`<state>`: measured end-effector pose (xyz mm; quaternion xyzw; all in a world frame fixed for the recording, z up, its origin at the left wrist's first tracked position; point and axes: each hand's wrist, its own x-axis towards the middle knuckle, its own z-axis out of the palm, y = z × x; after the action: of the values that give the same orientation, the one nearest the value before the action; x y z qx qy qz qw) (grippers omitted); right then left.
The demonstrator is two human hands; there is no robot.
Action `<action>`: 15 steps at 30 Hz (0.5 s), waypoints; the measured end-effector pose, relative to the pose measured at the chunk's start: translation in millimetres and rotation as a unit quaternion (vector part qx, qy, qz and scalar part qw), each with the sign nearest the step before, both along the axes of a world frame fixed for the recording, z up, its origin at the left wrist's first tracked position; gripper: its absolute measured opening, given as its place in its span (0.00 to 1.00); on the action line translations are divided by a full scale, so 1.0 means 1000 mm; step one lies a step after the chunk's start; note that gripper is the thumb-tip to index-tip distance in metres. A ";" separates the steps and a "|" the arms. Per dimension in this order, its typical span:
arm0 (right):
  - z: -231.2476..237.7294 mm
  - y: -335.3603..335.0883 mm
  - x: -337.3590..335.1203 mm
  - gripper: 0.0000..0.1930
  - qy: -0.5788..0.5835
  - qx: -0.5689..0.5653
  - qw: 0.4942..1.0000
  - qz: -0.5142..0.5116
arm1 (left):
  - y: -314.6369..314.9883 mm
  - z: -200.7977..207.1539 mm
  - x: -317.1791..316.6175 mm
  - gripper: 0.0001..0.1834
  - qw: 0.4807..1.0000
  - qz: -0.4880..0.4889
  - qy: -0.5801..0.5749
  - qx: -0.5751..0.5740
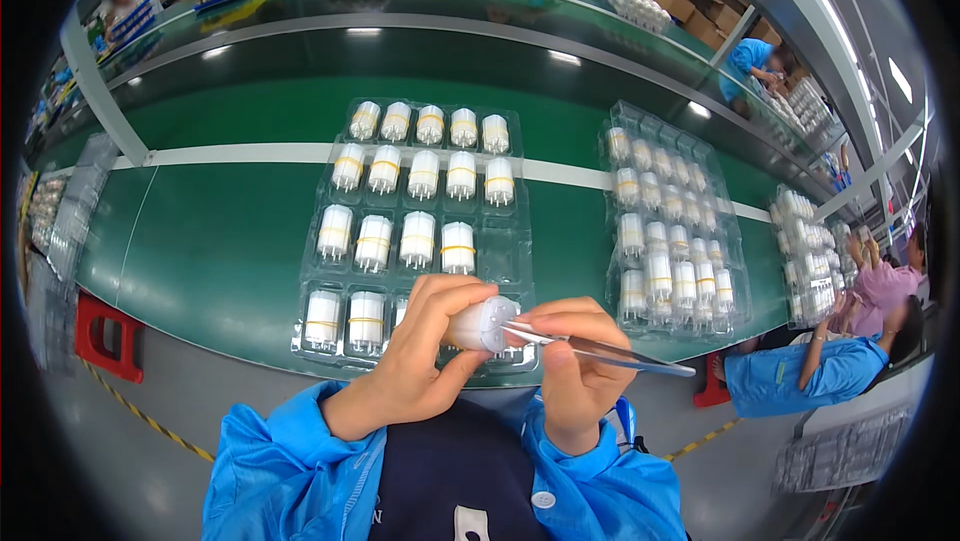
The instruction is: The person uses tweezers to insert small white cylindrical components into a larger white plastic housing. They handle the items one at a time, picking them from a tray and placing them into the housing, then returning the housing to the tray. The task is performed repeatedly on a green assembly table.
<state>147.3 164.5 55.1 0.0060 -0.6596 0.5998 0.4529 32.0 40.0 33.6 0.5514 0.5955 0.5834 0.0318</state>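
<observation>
My left hand is wrapped round a white cylindrical part, lying sideways with its end turned to the right. In my right hand is a pair of metal tweezers, their tips touching or close to that end. The contact itself is too small to make out. Just beyond my hands, a clear plastic tray holds rows of similar white cylinders, each with a yellow band and pins pointing down. One pocket at the tray's right side holds no cylinder. My left hand covers part of the front row.
A second clear tray of white cylinders lies to the right, with more trays beyond. All rest on a green worktop. Red stools stand below its edge. Co-workers in blue and pink sit at the right.
</observation>
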 end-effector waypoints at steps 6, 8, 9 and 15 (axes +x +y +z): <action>-0.002 -0.006 -0.003 0.06 -0.003 -0.016 1.000 0.013 | -0.002 0.000 0.000 0.34 0.998 0.029 0.036 0.039; 0.000 -0.007 -0.004 0.06 -0.002 -0.022 1.000 0.015 | -0.002 -0.003 -0.001 0.34 0.998 0.029 0.032 0.047; 0.000 -0.008 -0.005 0.06 -0.001 -0.026 1.000 0.017 | -0.002 -0.004 -0.001 0.34 0.998 0.030 0.029 0.051; 0.001 -0.010 -0.006 0.05 -0.017 -0.035 0.999 0.023 | -0.004 -0.004 -0.002 0.35 0.997 0.035 0.041 0.053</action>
<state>141.8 154.9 55.9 -0.0045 -0.6457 0.6324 0.4280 29.7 35.6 29.6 0.5548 0.5835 0.5915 -0.0423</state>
